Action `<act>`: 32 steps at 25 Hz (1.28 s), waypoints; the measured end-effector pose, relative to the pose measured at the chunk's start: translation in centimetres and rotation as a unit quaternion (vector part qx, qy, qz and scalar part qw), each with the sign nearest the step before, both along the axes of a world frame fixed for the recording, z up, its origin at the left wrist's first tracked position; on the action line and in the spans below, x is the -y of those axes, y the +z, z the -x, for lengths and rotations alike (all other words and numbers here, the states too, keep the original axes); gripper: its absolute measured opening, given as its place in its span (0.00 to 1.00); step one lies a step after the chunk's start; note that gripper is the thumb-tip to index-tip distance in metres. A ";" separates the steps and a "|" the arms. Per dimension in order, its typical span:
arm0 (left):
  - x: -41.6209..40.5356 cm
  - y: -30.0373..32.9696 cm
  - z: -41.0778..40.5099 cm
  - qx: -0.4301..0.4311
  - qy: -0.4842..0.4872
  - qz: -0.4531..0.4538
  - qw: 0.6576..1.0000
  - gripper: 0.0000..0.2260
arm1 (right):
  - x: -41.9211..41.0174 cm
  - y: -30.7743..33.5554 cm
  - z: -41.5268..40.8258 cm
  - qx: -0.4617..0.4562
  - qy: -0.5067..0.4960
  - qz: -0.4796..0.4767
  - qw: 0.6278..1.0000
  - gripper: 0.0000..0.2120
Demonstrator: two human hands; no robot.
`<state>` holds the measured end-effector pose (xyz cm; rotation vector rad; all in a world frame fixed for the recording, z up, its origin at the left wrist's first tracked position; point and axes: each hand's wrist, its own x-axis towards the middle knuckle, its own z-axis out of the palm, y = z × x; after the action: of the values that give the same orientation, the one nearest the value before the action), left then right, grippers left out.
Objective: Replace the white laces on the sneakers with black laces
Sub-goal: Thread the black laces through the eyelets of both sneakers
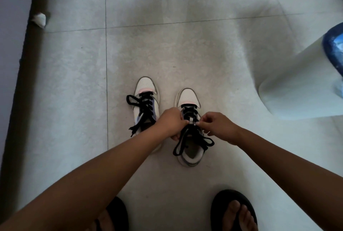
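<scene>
A: Both hands are at the right sneaker (188, 100) on the tiled floor (74, 82). The left hand (171, 122) and right hand (216, 126) each pinch the black lace (193, 142) at the top eyelets, fingertips nearly touching.

B: How'll that lace handle?

A: Soft, limp and light, I'd say. Best pinched close to the knot, as here.

B: Which way do the shoes point?

A: Toes away from the person, long axes nearly parallel. The left sneaker (146, 89), just beside, already carries a tied black lace.
</scene>
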<state>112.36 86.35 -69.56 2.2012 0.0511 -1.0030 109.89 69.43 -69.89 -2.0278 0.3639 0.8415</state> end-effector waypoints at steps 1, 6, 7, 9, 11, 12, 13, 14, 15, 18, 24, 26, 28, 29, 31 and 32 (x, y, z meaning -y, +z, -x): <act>0.1 0.3 0.0 -0.013 0.012 0.004 1.000 0.15 | -0.1 0.2 -0.2 -0.011 -0.006 0.007 1.000 0.10; 0.6 1.0 -0.2 0.090 -0.061 -0.033 0.994 0.08 | -0.8 1.1 -0.6 -0.018 0.017 0.001 1.000 0.08; 0.7 1.1 -0.2 0.108 -0.076 -0.032 0.991 0.06 | -0.9 1.2 -0.7 -0.015 0.028 0.010 0.999 0.08; 1.2 1.2 -0.3 0.116 -0.117 -0.052 0.985 0.06 | -1.0 1.3 -1.1 -0.014 0.074 0.049 0.996 0.10; 1.8 1.2 -0.5 0.108 -0.155 -0.086 0.978 0.07 | -1.1 1.3 -1.3 -0.010 0.138 0.092 0.986 0.13; 2.1 1.2 -0.6 0.104 -0.164 -0.100 0.976 0.07 | -1.2 1.3 -1.4 -0.011 0.146 0.091 0.985 0.13; 2.4 1.2 -0.8 0.100 -0.171 -0.112 0.974 0.07 | -1.1 1.2 -1.3 -0.021 0.132 0.075 0.988 0.13; 2.6 1.3 -0.9 0.095 -0.174 -0.121 0.973 0.08 | -1.0 1.0 -1.2 -0.041 0.099 0.046 0.993 0.13; 2.7 1.3 -1.1 0.089 -0.177 -0.125 0.972 0.08 | -0.8 0.9 -1.1 -0.064 0.065 0.012 0.996 0.11; 2.9 1.8 -1.7 0.077 -0.204 -0.143 0.965 0.09 | -0.4 0.7 -0.7 -0.093 0.017 -0.035 0.995 0.09; 3.3 2.4 -2.7 -0.039 -0.253 -0.135 0.957 0.07 | -0.9 0.5 -0.2 -0.066 0.005 -0.025 0.997 0.08; 2.9 2.3 -2.7 -0.078 -0.202 -0.092 0.972 0.10 | -0.7 0.6 0.0 -0.070 -0.017 -0.048 0.996 0.08; 2.2 2.1 -2.3 -0.078 -0.131 -0.056 0.987 0.12 | -0.5 0.6 0.3 -0.067 -0.020 -0.062 0.996 0.08; 1.9 2.1 -2.0 -0.071 -0.114 -0.050 0.990 0.13 | -0.5 0.5 0.5 -0.063 -0.017 -0.066 0.996 0.08; 1.6 2.1 -1.4 -0.050 -0.107 -0.053 0.992 0.12 | -0.6 0.3 0.8 -0.053 -0.008 -0.062 0.997 0.09; 1.7 2.1 -1.1 -0.034 -0.105 -0.055 0.992 0.12 | -0.7 0.2 0.9 -0.047 -0.003 -0.057 0.997 0.10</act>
<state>113.47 84.68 -67.47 2.3070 -0.0979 -1.2178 109.04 70.10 -69.65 -1.8850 0.3672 0.9358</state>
